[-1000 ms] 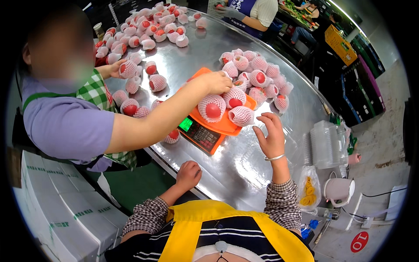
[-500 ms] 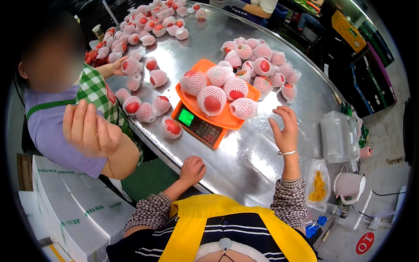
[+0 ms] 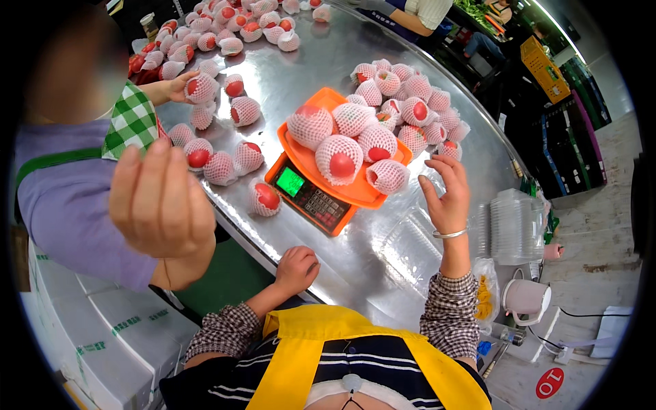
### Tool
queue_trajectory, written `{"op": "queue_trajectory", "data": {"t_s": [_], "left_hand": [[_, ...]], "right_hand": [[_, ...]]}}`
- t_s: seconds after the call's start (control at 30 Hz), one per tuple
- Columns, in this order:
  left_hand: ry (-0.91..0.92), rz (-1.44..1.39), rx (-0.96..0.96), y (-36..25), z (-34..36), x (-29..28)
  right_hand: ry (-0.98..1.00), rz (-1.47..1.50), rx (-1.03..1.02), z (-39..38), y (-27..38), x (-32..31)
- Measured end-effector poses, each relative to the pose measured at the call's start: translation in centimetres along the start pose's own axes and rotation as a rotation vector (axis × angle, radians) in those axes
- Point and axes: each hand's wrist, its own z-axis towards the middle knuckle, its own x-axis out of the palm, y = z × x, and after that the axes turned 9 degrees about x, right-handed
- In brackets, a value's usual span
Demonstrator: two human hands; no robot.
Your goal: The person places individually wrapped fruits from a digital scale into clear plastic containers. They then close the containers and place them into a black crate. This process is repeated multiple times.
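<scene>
An orange weighing scale (image 3: 311,198) with a lit green display stands on the metal table. In its orange pan (image 3: 372,198) lie several red fruits (image 3: 339,160) in pale foam net sleeves. My right hand (image 3: 447,195), a bangle at its wrist, hovers open to the right of the pan, thumb and fingers apart, with nothing between them. Below it, a see-through plastic tray (image 3: 410,236) lies on the tabletop. My left hand (image 3: 297,268) rests loosely closed at the near table edge, below the scale, with nothing showing in it.
Netted fruits form a pile (image 3: 417,102) behind the pan and another (image 3: 232,27) at the far left. A co-worker's hand (image 3: 184,85) touches one fruit; their other hand (image 3: 160,198) is raised nearby. Stacked clear boxes (image 3: 516,225) and a kettle (image 3: 526,297) stand right.
The co-worker on the left has come closer, their raised hand now larger in view. The view has shifted slightly. My hands keep nearly the same places and poses.
</scene>
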Motion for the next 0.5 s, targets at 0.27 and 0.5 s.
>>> {"op": "queue_trajectory", "data": {"t_s": [0.27,0.5], "left_hand": [[-0.225,-0.083,0.080,1.2,6.1,-2.8],[-0.328,-0.082,0.116,3.9,10.7,-6.5]], "right_hand": [[0.065,-0.039,-0.056,5.5,1.9,2.7],[0.145,-0.030,0.012,6.9,0.9,5.8]]}}
